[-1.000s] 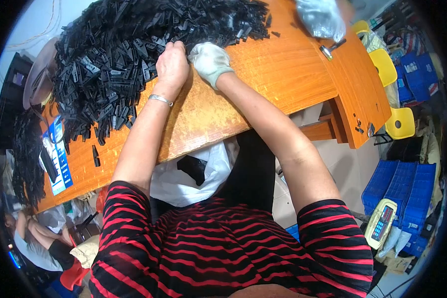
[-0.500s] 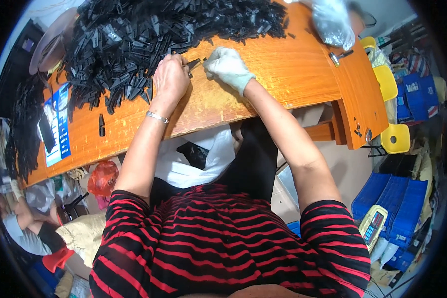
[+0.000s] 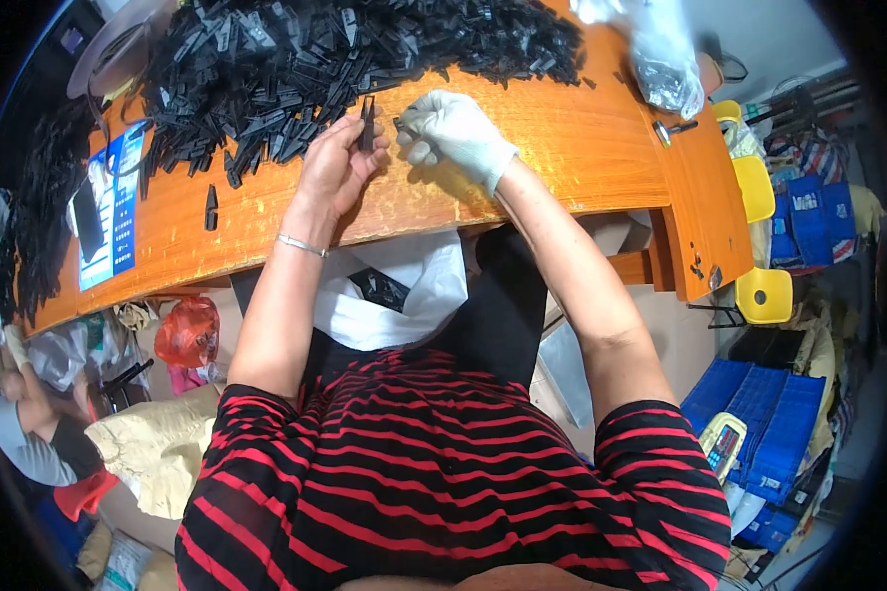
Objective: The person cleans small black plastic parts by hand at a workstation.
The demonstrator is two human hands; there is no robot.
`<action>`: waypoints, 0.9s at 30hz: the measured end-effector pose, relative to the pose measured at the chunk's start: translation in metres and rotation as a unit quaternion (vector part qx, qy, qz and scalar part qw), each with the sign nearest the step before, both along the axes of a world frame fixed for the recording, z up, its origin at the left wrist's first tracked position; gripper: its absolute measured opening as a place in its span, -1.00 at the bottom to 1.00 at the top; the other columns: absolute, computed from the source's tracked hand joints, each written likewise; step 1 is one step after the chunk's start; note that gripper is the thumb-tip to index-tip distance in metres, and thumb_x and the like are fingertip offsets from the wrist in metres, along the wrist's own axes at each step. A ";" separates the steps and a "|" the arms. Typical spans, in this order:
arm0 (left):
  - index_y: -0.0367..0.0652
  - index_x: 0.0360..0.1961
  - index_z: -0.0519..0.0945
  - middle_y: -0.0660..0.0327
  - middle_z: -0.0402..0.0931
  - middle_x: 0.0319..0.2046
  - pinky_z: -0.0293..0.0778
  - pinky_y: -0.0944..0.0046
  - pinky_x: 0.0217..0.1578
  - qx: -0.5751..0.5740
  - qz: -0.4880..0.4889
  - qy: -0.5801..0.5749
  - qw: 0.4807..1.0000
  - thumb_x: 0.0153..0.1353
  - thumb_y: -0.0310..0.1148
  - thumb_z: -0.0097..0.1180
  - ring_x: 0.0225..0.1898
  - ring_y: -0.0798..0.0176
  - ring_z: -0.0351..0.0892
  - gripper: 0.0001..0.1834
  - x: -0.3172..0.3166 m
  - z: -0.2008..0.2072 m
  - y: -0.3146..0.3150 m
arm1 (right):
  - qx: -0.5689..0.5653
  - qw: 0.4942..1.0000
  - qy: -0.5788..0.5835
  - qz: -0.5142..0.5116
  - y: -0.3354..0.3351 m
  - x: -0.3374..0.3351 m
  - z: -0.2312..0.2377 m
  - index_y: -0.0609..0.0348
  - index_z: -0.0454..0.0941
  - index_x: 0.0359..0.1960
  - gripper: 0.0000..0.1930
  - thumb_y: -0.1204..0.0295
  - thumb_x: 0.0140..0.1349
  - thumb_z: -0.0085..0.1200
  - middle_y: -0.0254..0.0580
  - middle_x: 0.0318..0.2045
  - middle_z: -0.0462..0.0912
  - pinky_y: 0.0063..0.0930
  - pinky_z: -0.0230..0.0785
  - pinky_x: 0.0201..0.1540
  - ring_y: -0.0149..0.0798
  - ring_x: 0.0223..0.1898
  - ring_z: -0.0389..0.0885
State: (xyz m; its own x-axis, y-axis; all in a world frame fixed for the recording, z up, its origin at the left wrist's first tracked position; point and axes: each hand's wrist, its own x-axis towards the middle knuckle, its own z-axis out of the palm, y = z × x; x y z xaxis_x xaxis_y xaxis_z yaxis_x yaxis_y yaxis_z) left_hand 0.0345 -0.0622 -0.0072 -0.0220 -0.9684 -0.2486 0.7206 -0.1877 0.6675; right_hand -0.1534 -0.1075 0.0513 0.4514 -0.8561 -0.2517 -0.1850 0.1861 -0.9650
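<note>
My bare left hand (image 3: 333, 169), with a bracelet at the wrist, is closed on a slim black plastic clip (image 3: 368, 122). The clip stands on end between thumb and fingers, its narrow tip pointing away from me. Just to the right, my right hand (image 3: 460, 136) wears a white glove, its fingers curled together. A small dark bit shows at its fingertips, too small to name. A short gap separates the two hands above the table (image 3: 562, 158). Beyond them lies a large heap of similar black clips (image 3: 256, 84). One loose clip (image 3: 211, 209) rests left of my left arm.
A blue and white printed sheet (image 3: 118, 222) lies at the table's left, beside more black pieces. A clear plastic bag (image 3: 665, 74) stands at the far right. Under the table edge, a white bag (image 3: 404, 315) sits by my lap. Yellow stools (image 3: 764, 295) and blue crates (image 3: 759, 414) stand right.
My left hand has turned palm upward, swinging the clip from pointing at my right hand to pointing away from me. My gloved hand remains close by, fingers curled. The whole view has shifted slightly.
</note>
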 end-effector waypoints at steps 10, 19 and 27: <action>-0.16 -0.13 0.45 0.28 0.54 -0.40 0.33 0.51 -0.55 -0.052 -0.031 -0.063 0.996 0.54 -0.31 -0.09 -0.52 0.47 0.44 -0.84 -0.016 0.013 0.031 | -0.169 0.985 0.000 -0.043 0.009 0.015 -0.009 0.24 0.67 0.05 -0.73 0.48 0.34 0.14 -0.17 -0.19 0.76 -0.54 0.53 -0.27 -0.45 -0.30 0.65; -0.11 -0.11 0.42 0.37 0.48 -0.47 0.26 0.57 -0.63 -0.054 -0.005 -0.137 0.989 0.54 -0.24 -0.08 -0.59 0.57 0.33 -0.82 -0.030 0.022 0.038 | -0.317 0.938 0.127 -0.053 0.018 0.016 -0.008 0.27 0.66 0.02 -0.74 0.45 0.35 0.14 -0.03 -0.13 0.77 -0.43 0.54 0.00 -0.24 -0.08 0.75; -0.13 -0.13 0.43 0.38 0.44 -0.49 0.21 0.54 -0.69 -0.061 0.017 -0.196 0.979 0.54 -0.26 -0.10 -0.63 0.56 0.30 -0.82 -0.036 0.022 0.038 | -0.411 0.878 0.241 -0.044 0.031 0.016 0.009 0.17 0.69 -0.12 -0.75 0.29 0.31 0.13 0.07 -0.21 0.73 -0.17 0.55 -0.07 0.07 -0.13 0.72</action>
State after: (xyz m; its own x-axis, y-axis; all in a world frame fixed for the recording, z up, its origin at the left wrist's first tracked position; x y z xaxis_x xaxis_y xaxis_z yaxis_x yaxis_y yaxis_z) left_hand -0.0016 -0.0240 0.0153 0.0853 -0.9899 -0.1135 0.4095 -0.0690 0.9097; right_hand -0.1369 -0.0763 0.0603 0.3857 -0.8639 0.3240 -0.6290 -0.5031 -0.5926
